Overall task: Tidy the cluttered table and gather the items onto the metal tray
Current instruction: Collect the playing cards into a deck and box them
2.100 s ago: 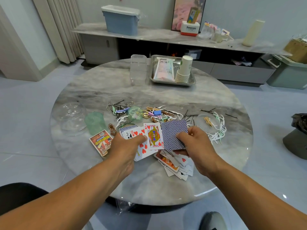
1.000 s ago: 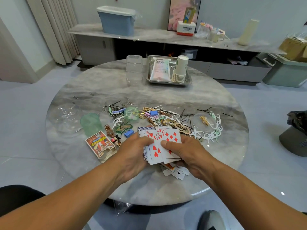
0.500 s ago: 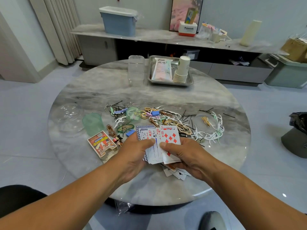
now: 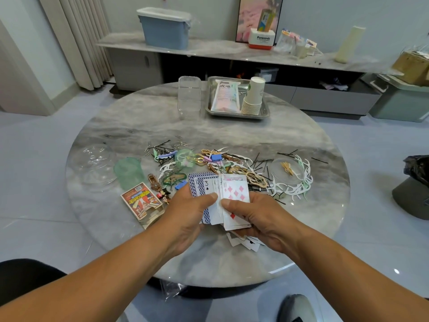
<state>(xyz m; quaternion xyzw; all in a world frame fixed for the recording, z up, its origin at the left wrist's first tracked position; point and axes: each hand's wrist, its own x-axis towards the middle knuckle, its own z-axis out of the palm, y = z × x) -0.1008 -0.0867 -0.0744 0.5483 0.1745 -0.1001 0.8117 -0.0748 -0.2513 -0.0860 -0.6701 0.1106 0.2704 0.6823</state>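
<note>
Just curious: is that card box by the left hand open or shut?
Open. The card box lies flat, its inner tray slid partly out at the near end. Whether it holds cards, I cannot tell.

Polished grey marble-look round table (image 4: 162, 259) (glossy, reflecting light); beyond its centre, a shiny rectangular metal tray (image 4: 236, 115) holds stacked white paper cups (image 4: 253, 98).

Blue-patterned card backs (image 4: 197, 182), red diamonds card (image 4: 235, 191), grey marbled table (image 4: 232, 135), silver tray (image 4: 264, 112)

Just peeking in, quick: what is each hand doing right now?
Left hand: grips the playing cards, thumb on top.
Right hand: grips the same cards from the other side.
</note>
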